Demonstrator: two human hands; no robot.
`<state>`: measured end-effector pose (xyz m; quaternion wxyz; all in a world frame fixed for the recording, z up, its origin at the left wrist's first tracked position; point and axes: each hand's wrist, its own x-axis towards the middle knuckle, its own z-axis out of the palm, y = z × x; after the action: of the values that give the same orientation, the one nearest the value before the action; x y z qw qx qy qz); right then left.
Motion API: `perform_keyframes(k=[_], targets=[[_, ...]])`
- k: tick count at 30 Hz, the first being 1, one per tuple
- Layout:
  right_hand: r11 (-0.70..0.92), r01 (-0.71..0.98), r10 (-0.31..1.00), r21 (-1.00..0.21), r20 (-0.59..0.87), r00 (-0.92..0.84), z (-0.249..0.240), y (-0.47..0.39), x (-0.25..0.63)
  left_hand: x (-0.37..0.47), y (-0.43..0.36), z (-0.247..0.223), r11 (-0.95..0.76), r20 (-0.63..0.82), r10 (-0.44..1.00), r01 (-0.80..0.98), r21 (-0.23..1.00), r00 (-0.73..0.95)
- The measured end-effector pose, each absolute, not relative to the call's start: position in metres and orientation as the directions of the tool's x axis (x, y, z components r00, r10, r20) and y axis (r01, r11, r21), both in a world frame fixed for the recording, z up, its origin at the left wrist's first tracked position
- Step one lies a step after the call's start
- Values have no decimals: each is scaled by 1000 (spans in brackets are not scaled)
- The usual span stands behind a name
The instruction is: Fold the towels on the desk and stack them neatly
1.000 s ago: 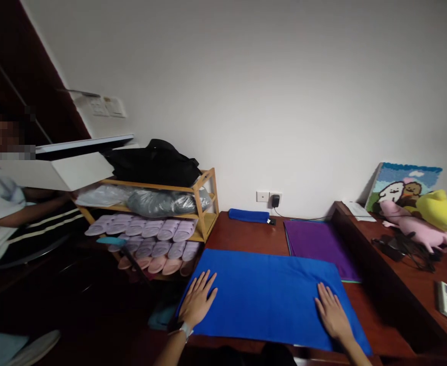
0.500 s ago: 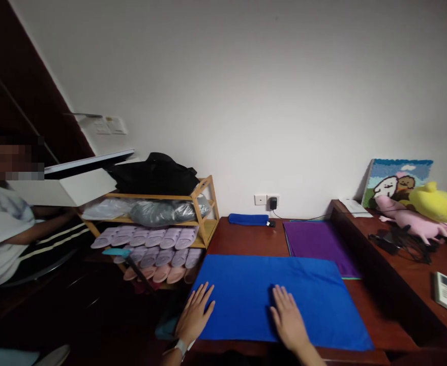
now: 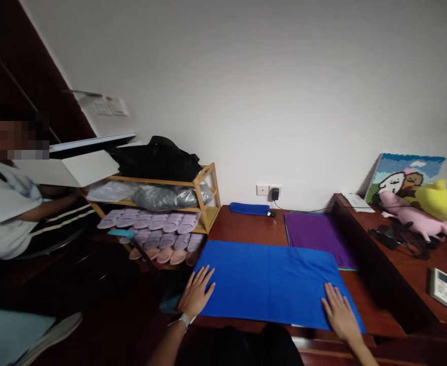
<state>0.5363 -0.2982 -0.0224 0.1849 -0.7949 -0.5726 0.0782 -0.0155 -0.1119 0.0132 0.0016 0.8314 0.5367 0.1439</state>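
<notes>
A blue cloth [image 3: 263, 282] lies spread almost flat on the reddish-brown table, with faint creases toward its far right part. Fingers spread, my left hand [image 3: 198, 292] rests on the cloth's left edge. My right hand [image 3: 339, 310] lies flat on the cloth near its right edge, fingers stretched out. Neither hand grips anything. Just behind the blue cloth is a purple cloth [image 3: 317, 236], partly overlapped by it. A rolled or folded blue cloth [image 3: 249, 209] lies at the back of the table by the wall.
A shoe rack [image 3: 208, 203] with slippers and a black bag [image 3: 160, 158] stands left. A seated person [image 3: 9, 218] holds a white box [image 3: 89, 168] there. The raised surface at right bears plush toys [image 3: 440, 201], cables and a white remote [image 3: 445, 288]. A charger [image 3: 275, 193] is plugged into the wall.
My right hand has slid to the right across the blue cloth, from its middle to near its right edge. My left hand stays at the left edge. The view has shifted slightly.
</notes>
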Motion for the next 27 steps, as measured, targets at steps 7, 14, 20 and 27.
perform_keyframes(k=[7, 14, 20, 27], targets=[[-294, 790, 839, -538, 250, 483, -48, -319, 601, -17, -116, 15, -400, 192, 908, 909, 121, 374], [-18, 905, 978, -426, 182, 105, 20, -205, 404, -16, -120, 22, -380, 157, 919, 919, 106, 362], [99, 893, 992, -439, -21, -121, 63, -111, 279, -22, -120, 17, -386, 107, 920, 918, 92, 377], [40, 907, 995, -420, -67, -75, 41, -78, 274, -12, -78, 28, -439, 221, 880, 897, 46, 420]])
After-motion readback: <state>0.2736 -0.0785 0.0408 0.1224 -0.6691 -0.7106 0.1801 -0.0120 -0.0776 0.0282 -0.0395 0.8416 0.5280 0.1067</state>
